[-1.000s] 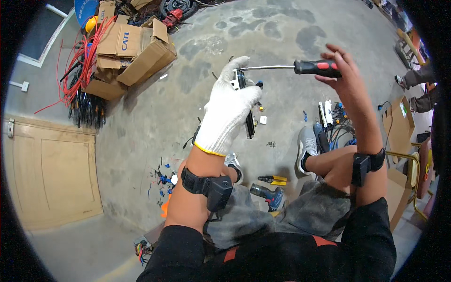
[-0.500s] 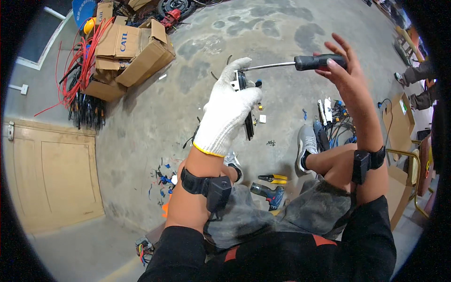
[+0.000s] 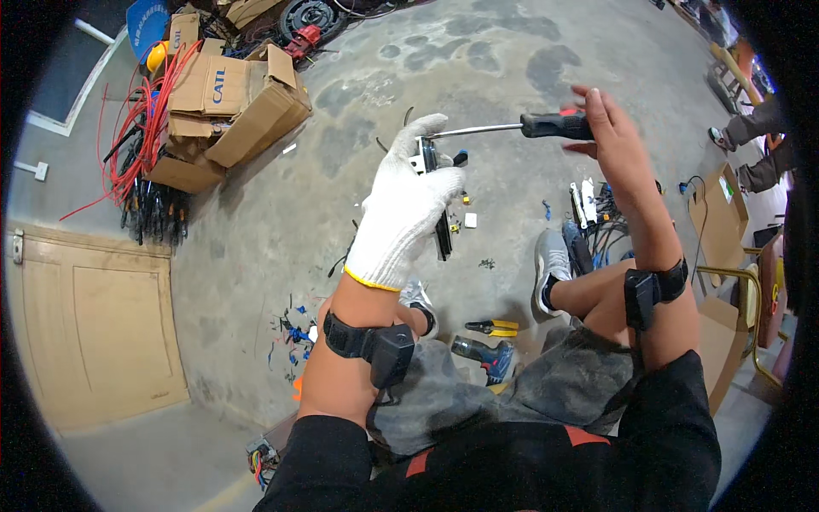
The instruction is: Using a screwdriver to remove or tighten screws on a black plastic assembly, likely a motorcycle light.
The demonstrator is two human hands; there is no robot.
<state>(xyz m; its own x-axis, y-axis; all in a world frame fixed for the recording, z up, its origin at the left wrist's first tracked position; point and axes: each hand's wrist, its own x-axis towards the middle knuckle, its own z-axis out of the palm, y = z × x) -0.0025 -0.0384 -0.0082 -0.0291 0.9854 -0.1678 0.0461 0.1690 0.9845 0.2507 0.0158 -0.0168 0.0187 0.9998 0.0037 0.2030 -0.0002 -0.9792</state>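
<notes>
My left hand (image 3: 399,205), in a white knit glove with a yellow cuff, is closed around a long black part (image 3: 443,233) with white and silver pieces at its top. My right hand (image 3: 618,149), bare and slightly blurred, has its fingers loosely around the black-and-red handle of a screwdriver (image 3: 553,125). The shaft runs level leftward to the top of the part, where its tip is hidden or too small to make out. A cordless drill (image 3: 486,354) and yellow-handled pliers (image 3: 499,327) lie between my legs.
Cardboard boxes (image 3: 239,119) and coiled red cable (image 3: 141,162) are piled at upper left. Cables (image 3: 610,243) lie by my right shoe, small scattered pieces (image 3: 299,335) by my left leg. A chair (image 3: 768,286), flat cardboard (image 3: 717,213) and another person's legs (image 3: 751,128) are at right.
My left hand and the part have shifted slightly down and left. My right hand and screwdriver have moved left, with the fingers changing position around the handle.
</notes>
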